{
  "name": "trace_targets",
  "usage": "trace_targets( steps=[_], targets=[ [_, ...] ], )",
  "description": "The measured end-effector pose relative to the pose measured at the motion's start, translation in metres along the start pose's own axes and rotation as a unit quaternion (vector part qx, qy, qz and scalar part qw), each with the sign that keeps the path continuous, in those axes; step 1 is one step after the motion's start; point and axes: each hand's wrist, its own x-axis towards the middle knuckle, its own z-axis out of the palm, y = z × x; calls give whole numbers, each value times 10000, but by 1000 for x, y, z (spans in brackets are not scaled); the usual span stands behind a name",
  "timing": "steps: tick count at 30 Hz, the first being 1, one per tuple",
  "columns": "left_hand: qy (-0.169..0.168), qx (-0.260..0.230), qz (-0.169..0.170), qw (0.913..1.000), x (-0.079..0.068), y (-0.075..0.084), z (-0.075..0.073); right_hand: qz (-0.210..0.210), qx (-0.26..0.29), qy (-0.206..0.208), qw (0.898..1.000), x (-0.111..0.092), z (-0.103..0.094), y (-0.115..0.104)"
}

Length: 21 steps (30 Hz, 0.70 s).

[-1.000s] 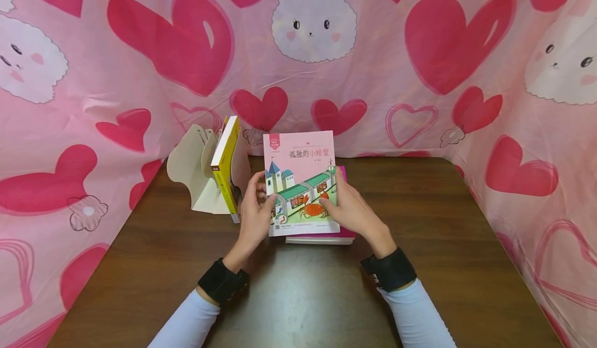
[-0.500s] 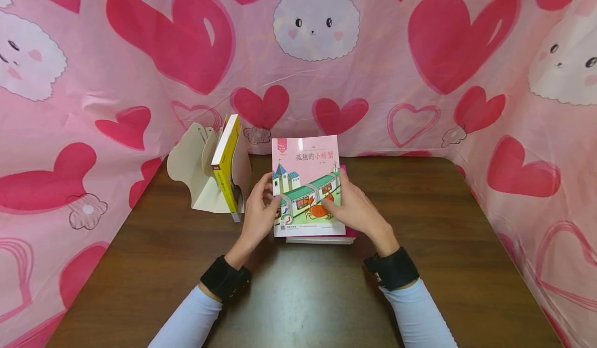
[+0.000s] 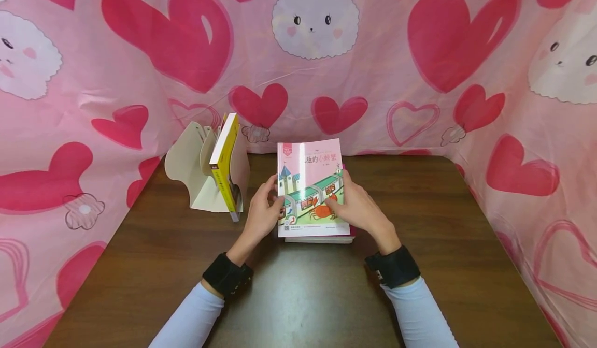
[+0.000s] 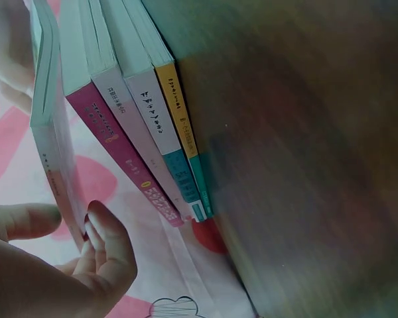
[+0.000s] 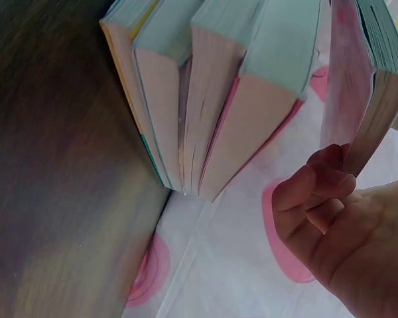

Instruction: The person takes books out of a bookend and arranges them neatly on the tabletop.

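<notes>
A pink picture book (image 3: 312, 187), with a train and an orange crab on its cover, is held up between both hands. My left hand (image 3: 264, 208) grips its left edge, thumb on the cover and fingers behind. On the opposite edge my right hand (image 3: 361, 205) pinches it the same way. Beneath it lies a stack of several books, topped by a magenta book (image 4: 119, 152); in the left wrist view a gap shows between the held book (image 4: 53, 159) and the stack. From above, the held book hides most of the stack.
Left of the stack stands a cream book rack (image 3: 186, 167) with a yellow book (image 3: 226, 167) upright in it. The brown wooden table (image 3: 298, 296) carries everything. A pink heart-patterned cloth (image 3: 382, 63) hangs behind and at both sides.
Both hands have shifted the pink picture book a little to the right and toward me, bringing it more over the stack. Glare now crosses its cover. The rack stays put.
</notes>
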Motion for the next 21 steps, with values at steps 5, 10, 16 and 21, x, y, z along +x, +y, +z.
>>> trace_targets(
  steps=[5, 10, 16, 21],
  targets=[
    [-205, 169, -116, 9996, 1, 1, 1, 94, -59, -71, 9999, -1, -2, 1],
    [-388, 363, -140, 9985, 3, -2, 3, 261, -249, -156, 9992, -2, -3, 3],
    [-575, 553, -254, 9965, 4, -3, 5, 456, -449, -239, 9977, -2, -2, 4],
    [-653, 601, -222, 9958, 4, -1, 4, 567, -538, -253, 9966, -1, -2, 4]
  ],
)
